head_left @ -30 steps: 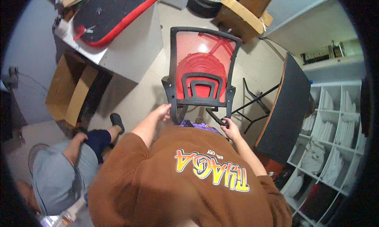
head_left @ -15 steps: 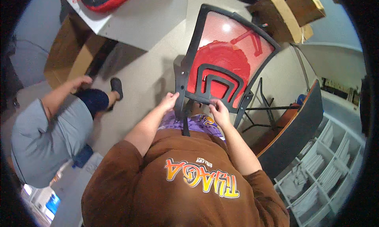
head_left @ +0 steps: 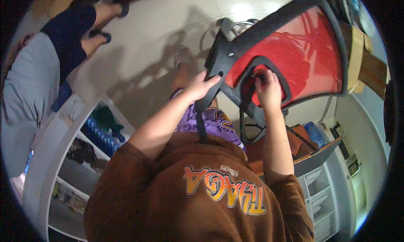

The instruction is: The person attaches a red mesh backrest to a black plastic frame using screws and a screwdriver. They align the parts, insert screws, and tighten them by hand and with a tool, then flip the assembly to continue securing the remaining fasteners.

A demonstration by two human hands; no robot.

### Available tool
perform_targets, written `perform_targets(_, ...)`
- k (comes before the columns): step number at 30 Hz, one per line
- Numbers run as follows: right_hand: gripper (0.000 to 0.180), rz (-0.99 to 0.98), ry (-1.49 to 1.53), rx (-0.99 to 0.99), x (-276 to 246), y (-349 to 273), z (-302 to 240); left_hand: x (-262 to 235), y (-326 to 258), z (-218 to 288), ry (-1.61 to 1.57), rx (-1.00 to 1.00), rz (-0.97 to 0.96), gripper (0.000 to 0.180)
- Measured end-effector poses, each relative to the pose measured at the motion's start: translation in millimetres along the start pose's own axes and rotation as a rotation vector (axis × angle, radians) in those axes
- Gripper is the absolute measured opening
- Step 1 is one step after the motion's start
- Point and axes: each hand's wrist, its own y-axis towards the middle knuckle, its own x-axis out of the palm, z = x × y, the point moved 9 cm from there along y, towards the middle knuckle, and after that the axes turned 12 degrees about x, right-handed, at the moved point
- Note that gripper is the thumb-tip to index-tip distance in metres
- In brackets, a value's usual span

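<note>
A chair backrest (head_left: 303,52) with red mesh and a black frame leans out in front of me, tilted to the right. My left hand (head_left: 201,87) grips the lower black side of its frame, the thumb beside a round hole there. Curled fingers of my right hand (head_left: 269,89) rest over the black lumbar support (head_left: 287,88); whatever the fingertips pinch is hidden. Below the frame, a black strip hangs down toward my lap.
On the left stands another person in a grey shirt (head_left: 31,82). White shelves (head_left: 50,191) holding various items lie at lower left. A tipped table (head_left: 320,153) and white compartments (head_left: 322,195) are on the right, with cardboard (head_left: 370,73) behind the backrest.
The backrest has swung and tilted to the right. My right hand has moved from its bottom edge up to the lumbar support. The view has turned, bringing shelves in at lower left.
</note>
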Motion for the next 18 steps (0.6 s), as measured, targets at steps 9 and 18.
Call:
perform_targets(9, 0.032, -0.135, -0.214, 0.057, 14.4, 8.1, 4.3, -0.6, -7.4, 12.1, -0.235, -0.178, 0.049, 0.033)
perform_targets(18, 0.035, -0.082, -0.378, 0.151, 13.8, 11.9, 0.2, 1.3, 0.2, 0.7, -0.271, -0.261, -0.053, 0.039)
